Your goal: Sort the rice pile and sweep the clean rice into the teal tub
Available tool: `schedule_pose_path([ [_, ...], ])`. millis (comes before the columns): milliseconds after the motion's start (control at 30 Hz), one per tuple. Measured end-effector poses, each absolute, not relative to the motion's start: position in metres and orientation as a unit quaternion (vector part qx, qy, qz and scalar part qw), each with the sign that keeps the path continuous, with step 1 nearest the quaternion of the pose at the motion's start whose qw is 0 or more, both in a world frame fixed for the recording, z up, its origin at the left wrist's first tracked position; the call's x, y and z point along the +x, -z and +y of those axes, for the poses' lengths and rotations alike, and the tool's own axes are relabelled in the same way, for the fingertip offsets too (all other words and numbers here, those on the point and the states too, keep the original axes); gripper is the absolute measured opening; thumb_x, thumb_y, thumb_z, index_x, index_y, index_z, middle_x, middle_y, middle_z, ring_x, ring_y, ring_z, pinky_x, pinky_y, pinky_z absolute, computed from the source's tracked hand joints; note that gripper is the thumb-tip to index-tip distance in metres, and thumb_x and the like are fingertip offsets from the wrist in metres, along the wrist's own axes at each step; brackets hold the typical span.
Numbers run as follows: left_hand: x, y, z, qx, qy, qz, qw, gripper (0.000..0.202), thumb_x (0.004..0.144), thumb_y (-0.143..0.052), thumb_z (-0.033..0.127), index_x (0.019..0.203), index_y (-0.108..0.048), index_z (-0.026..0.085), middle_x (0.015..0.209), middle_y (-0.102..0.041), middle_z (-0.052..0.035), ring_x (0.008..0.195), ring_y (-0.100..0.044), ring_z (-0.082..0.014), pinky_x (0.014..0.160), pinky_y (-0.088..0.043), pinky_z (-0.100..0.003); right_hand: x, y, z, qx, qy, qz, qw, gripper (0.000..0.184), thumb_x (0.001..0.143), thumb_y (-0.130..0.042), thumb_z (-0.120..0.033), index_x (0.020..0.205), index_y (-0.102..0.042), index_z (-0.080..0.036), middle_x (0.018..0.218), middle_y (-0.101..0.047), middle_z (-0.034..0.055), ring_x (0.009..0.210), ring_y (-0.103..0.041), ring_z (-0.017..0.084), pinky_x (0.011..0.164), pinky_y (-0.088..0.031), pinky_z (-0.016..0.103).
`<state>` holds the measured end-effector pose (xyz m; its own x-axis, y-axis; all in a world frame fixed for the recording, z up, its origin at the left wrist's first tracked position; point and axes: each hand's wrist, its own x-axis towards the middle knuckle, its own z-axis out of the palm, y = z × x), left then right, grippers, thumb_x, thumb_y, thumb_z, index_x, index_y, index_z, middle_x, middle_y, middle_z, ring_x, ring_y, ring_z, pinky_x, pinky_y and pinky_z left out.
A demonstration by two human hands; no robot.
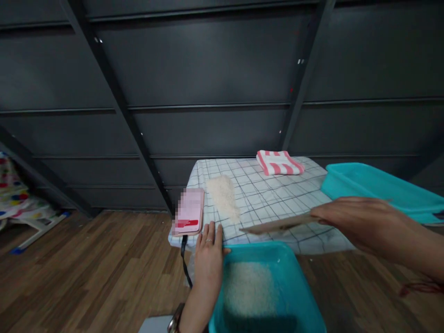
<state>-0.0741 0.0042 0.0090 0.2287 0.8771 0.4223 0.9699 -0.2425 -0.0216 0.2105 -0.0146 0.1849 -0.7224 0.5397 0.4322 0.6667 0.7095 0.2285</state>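
Head view: my right hand (354, 219) clamps the board (282, 225), best kept low; my left hand (209, 253), fingers slightly apart, rests at the near tub (296, 277).

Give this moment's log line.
left hand: at near teal plastic tub; right hand: holding thin brown piece; white grain pile: on checked cloth

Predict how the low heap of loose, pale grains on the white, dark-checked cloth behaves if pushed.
The grain heap will likely scatter, not shift as one piece: it looks like loose, fine particles. Tipping seems unlikely, since it lies low and spread out. Stray grains may trail behind on the checked cloth, as nothing visible binds them.
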Motion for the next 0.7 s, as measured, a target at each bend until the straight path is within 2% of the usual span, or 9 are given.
schedule_pose_path([
  [100, -0.071, -0.013, 0.003, -0.769, 0.151, -0.603, 0.152, 0.043, 0.079, -0.054, 0.008, 0.121, -0.056, 0.017, 0.128, -0.058, -0.0152, 0.117, -0.055, -0.0283, 0.092, -0.048, -0.042, 0.224, -0.184, -0.025, -0.319, 0.248, -0.899, 0.168, 0.044, 0.071, -0.032, 0.007, 0.091, -0.061, -0.019, 0.074, -0.070, 0.0038, 0.061, -0.065, 0.015, 0.054, -0.050, 0.026],
  [200, -0.069, -0.016, 0.002, -0.767, 0.142, -0.606, 0.157, 0.042, 0.079, -0.054, 0.008, 0.121, -0.057, 0.018, 0.128, -0.058, -0.0140, 0.116, -0.055, -0.0277, 0.093, -0.048, -0.042, 0.224, -0.176, -0.040, -0.303, 0.253, -0.904, 0.164, 0.045, 0.068, -0.032, 0.008, 0.085, -0.061, -0.022, 0.067, -0.068, 0.0019, 0.054, -0.062, 0.015, 0.048, -0.049, 0.025],
  [267, -0.069, -0.016, 0.002, -0.768, 0.138, -0.605, 0.160, 0.042, 0.080, -0.054, 0.009, 0.120, -0.057, 0.018, 0.128, -0.058, -0.0139, 0.116, -0.055, -0.0275, 0.093, -0.048, -0.041, 0.220, -0.170, -0.049, -0.314, 0.244, -0.898, 0.187, 0.042, 0.072, -0.032, 0.006, 0.081, -0.061, -0.024, 0.065, -0.067, 0.0012, 0.052, -0.061, 0.015, 0.048, -0.049, 0.025],
  [400, -0.069, -0.015, 0.002, -0.771, 0.135, -0.602, 0.160, 0.042, 0.080, -0.054, 0.010, 0.121, -0.057, 0.017, 0.128, -0.058, -0.0151, 0.117, -0.055, -0.0287, 0.093, -0.048, -0.041, 0.216, -0.168, -0.059, -0.314, 0.263, -0.887, 0.213, 0.035, 0.082, -0.035, -0.001, 0.087, -0.060, -0.024, 0.066, -0.066, 0.0021, 0.056, -0.061, 0.015, 0.051, -0.050, 0.025],
  [567, -0.065, -0.018, 0.003, -0.761, 0.124, -0.619, 0.148, 0.042, 0.080, -0.054, 0.009, 0.121, -0.057, 0.018, 0.129, -0.057, -0.0148, 0.118, -0.053, -0.0289, 0.094, -0.047, -0.043, 0.217, -0.184, -0.047, -0.302, 0.344, -0.874, 0.161, 0.042, 0.077, -0.027, 0.006, 0.073, -0.060, -0.021, 0.058, -0.066, 0.0030, 0.044, -0.058, 0.014, 0.039, -0.045, 0.025],
  [700, -0.062, -0.023, 0.002, -0.755, 0.108, -0.632, 0.136, 0.042, 0.079, -0.056, 0.010, 0.121, -0.058, 0.017, 0.130, -0.056, -0.0160, 0.119, -0.052, -0.0291, 0.095, -0.046, -0.043, 0.210, -0.180, -0.045, -0.307, 0.333, -0.878, 0.155, 0.048, 0.076, -0.024, 0.008, 0.069, -0.063, -0.018, 0.056, -0.065, 0.0039, 0.044, -0.058, 0.013, 0.042, -0.045, 0.023],
])
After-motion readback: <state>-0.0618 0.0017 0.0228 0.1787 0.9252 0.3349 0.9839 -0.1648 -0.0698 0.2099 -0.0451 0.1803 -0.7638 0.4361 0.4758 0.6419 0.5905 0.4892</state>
